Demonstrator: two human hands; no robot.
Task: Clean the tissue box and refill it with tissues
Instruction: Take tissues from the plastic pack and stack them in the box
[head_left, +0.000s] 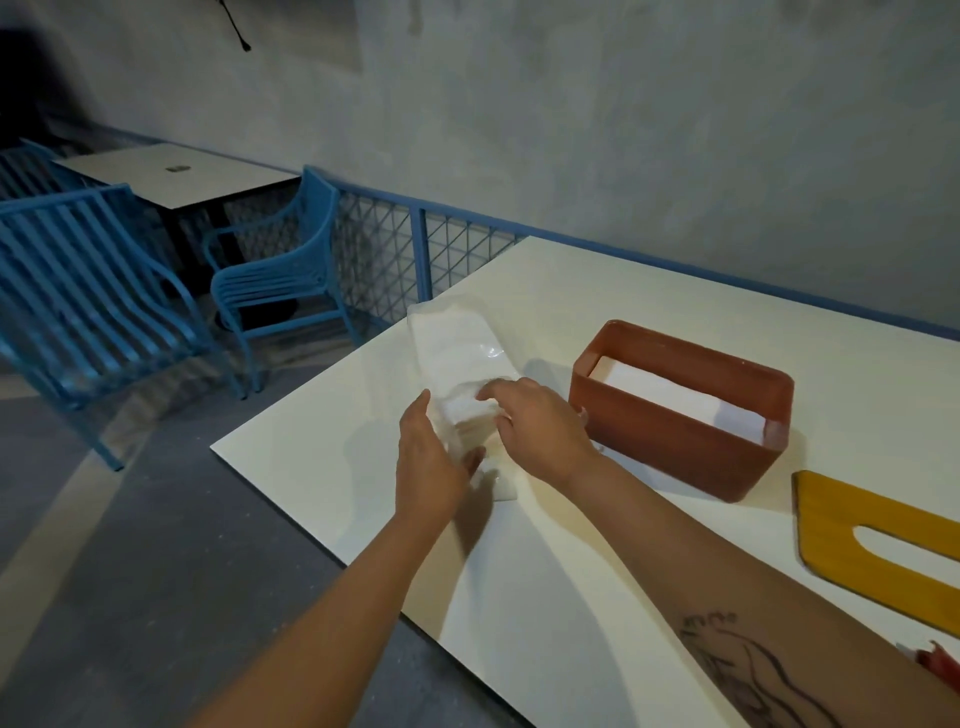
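Both your hands are on the tissue pack, left of the tissue box.
Your left hand clasps the pack's near end between thumb and fingers, wrist straight; your right hand arches over its top, fingers curled onto the wrap. The pack lies just left of the box, its far end near the table edge. The box stands open with tissues inside. The yellow lid lies flat to its right; bare tabletop lies nearer you than the box.

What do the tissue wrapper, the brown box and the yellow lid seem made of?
Tissue wrapper: thin clear plastic film, glossy, creased with glints. Brown box: probably moulded plastic, matte, rounded corners. Yellow lid: stiff flat sheet, matte; plastic or painted wood, cannot tell.
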